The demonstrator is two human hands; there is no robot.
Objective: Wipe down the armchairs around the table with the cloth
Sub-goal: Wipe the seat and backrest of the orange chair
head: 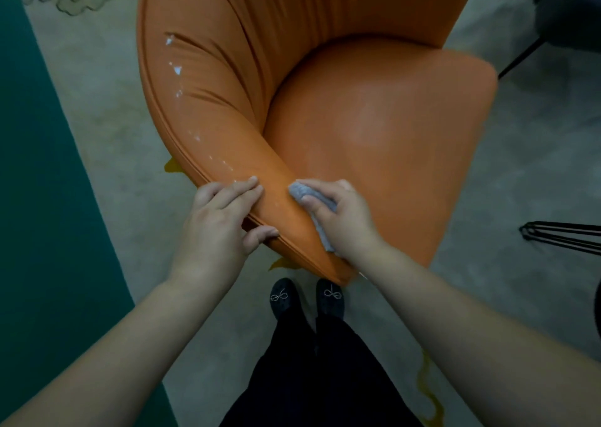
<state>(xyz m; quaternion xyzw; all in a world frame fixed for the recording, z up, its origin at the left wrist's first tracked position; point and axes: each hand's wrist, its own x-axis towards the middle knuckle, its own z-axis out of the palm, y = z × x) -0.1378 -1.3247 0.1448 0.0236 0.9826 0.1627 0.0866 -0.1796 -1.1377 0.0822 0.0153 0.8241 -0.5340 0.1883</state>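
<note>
An orange armchair fills the middle of the view, seen from above, its curved arm running down toward me. Small white flakes dot the top of that arm. My left hand rests on the near end of the arm, fingers straight on top and thumb tucked under the piped edge. My right hand grips a grey cloth and presses it against the inner side of the arm, beside the seat cushion. A strip of the cloth hangs out below the palm.
Pale patterned carpet surrounds the chair, with a dark green band on the left. Black metal legs of other furniture stand at the right, and a dark object sits at the top right. My feet in black shoes stand just below the chair.
</note>
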